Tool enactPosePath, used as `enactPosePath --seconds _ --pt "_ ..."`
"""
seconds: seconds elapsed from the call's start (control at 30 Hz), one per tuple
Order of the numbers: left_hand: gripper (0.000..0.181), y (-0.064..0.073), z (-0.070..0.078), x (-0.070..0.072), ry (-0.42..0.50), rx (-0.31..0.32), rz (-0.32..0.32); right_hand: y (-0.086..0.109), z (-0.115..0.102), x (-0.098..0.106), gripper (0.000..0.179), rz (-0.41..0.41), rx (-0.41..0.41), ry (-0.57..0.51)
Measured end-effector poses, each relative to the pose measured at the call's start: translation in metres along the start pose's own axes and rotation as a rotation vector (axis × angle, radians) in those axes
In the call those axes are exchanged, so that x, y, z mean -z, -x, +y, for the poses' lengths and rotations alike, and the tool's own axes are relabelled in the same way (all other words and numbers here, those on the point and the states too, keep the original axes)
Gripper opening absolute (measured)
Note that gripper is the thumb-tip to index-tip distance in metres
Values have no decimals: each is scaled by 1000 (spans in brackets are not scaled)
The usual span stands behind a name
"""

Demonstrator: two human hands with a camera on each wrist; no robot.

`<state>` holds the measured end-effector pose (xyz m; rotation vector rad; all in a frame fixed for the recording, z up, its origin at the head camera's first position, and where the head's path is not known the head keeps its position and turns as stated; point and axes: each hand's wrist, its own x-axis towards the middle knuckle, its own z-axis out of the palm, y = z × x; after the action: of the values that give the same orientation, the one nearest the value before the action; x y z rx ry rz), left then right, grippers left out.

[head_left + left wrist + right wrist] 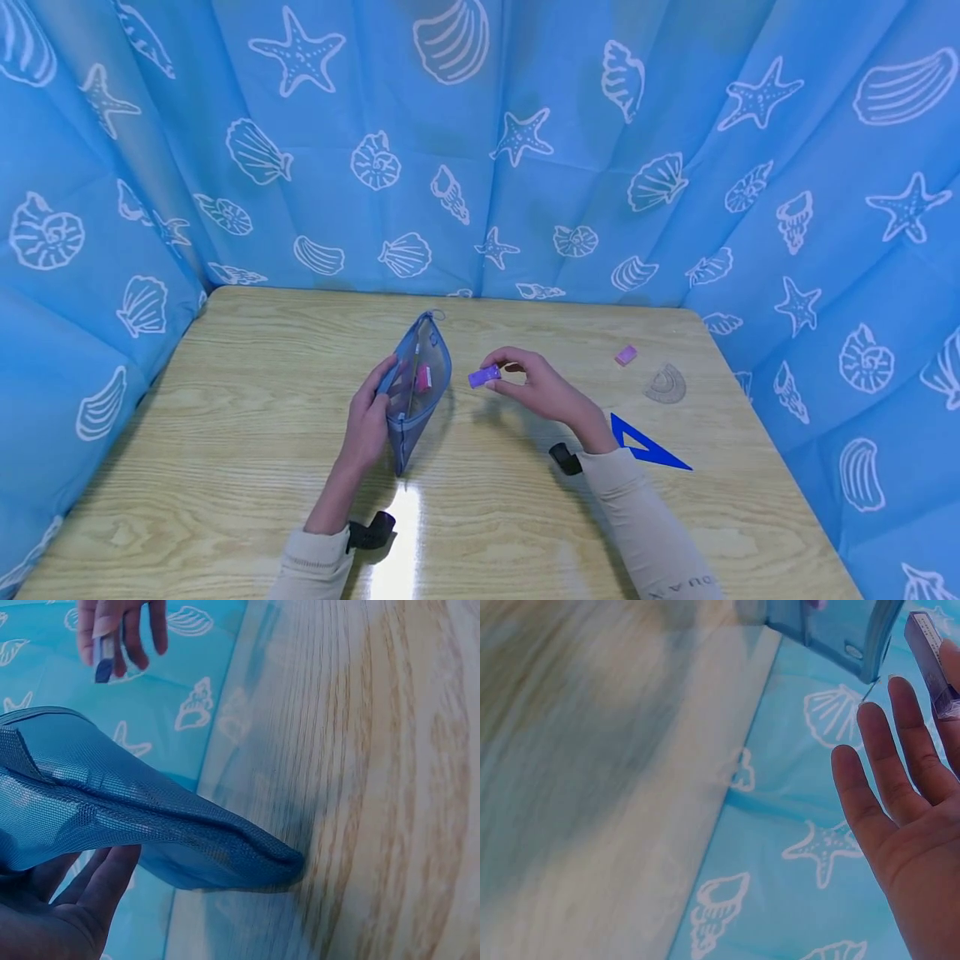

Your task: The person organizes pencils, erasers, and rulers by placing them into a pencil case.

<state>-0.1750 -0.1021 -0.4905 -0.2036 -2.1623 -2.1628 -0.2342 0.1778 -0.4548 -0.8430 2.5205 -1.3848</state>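
Purple block (484, 377): pinched by the right hand (542, 388), held above the surface (510, 517). Blue mesh pouch (410, 432): at the block's 9 o'clock, gripped by the left hand (367, 421), mouth spread; pink item (423, 379) contained. Pink block (626, 356), clear protractor (674, 385): laid at 3 o'clock. Blue set square (660, 456): laid towards 4 o'clock.

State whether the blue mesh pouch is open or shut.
The blue mesh pouch is open: its mouth gapes, showing a small pink-and-white item inside.
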Motion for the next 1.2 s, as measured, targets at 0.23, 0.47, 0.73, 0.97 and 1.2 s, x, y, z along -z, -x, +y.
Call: enactPosePath --seconds 0.23,0.47,0.73,0.97,1.2 --pt "61 1 -2 0 -15 5 6 -12 -14 -4 20 -13 17 15" --pt "60 1 -2 -1 -2 4 9 -21 -20 -9 21 -21 59 38" --pt "61 1 -1 -1 -11 3 10 -30 -30 -14 21 -29 100 45" --pt "61 0 -1 0 -16 -3 12 -36 -37 -20 24 -54 113 53" --pt "61 0 -1 1 -9 -11 6 -41 -46 -27 24 -97 130 101"
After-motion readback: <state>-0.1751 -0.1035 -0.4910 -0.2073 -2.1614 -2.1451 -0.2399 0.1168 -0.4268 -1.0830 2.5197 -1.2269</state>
